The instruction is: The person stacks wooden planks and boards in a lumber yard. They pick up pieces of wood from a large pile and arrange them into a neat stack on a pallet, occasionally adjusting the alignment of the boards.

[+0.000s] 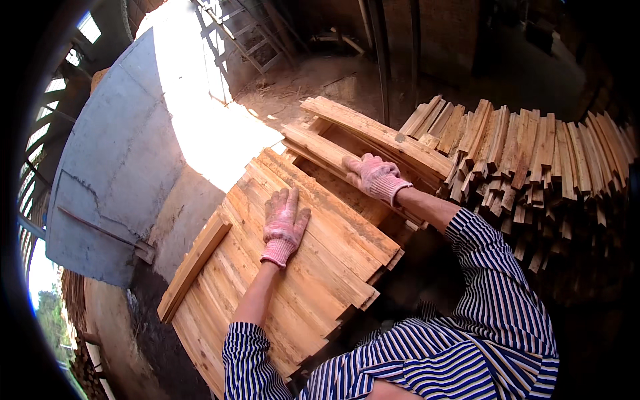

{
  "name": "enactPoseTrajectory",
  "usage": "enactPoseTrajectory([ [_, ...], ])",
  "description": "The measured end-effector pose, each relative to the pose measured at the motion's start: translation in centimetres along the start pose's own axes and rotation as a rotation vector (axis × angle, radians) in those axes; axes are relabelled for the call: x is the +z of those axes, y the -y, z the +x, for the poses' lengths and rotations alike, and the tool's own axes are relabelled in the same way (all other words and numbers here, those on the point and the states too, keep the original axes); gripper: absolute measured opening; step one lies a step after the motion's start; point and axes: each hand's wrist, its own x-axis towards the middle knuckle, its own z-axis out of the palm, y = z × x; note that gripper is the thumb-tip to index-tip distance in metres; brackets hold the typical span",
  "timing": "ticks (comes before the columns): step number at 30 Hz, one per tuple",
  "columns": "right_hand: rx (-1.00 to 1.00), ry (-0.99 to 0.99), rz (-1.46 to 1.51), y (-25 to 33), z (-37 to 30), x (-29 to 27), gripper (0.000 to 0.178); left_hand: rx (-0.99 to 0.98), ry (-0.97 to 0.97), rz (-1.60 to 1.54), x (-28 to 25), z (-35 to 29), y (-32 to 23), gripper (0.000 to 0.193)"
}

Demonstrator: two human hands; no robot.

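My left hand [283, 223], in a pink knit glove, lies flat on a layer of pale wooden boards [313, 260] set side by side. Its fingers are stretched out and hold nothing. To the right, my right hand [377, 177], gloved the same way, is closed over a long narrow wooden plank [313, 148]; its fingertips are partly hidden. That plank lies beside the board layer, across a dark gap. A thicker plank [380, 133] runs just beyond it. On the left side of the boards rests a short wooden batten [193, 263], set apart from both hands.
A large stack of cut wooden strips [533, 150] stands at the right. A grey curved panel [113, 153] rises at the left, next to a brightly sunlit patch. Further back, a ladder [247, 37] leans near dark upright posts [380, 60].
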Motion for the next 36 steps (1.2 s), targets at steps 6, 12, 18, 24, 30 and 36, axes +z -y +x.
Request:
enactPoseTrajectory([
  [6, 0.025, 0.052, 0.143, 2.1, -0.9, 2.0, 0.03, 0.05, -0.104, 0.008, 0.6, -0.3, -0.1, 0.062],
  [12, -0.003, -0.347, -0.392, -1.8, 3.8, -4.8, 0.044, 0.035, -0.055, -0.026, 0.3, -0.3, -0.2, 0.061],
  [18, 0.243, -0.084, -0.218, -2.8, 6.1, -8.9, 0.045, 0.021, -0.045, -0.041, 0.1, -0.3, -0.1, 0.059],
  [24, 0.265, 0.005, -0.139, -5.8, 7.0, -7.3, 0.063, 0.037, -0.079, -0.058, 0.3, 0.2, -0.1, 0.061],
  [30, 0.248, -0.149, -0.198, -4.3, 6.4, -5.7, 0.056, 0.048, -0.11, -0.06, -0.1, -0.1, -0.1, 0.06],
  [36, 0.068, 0.042, 0.17, 0.7, 2.1, -1.7, 0.046, 0.02, -0.008, -0.098, -0.7, 0.3, -1.1, 0.057],
])
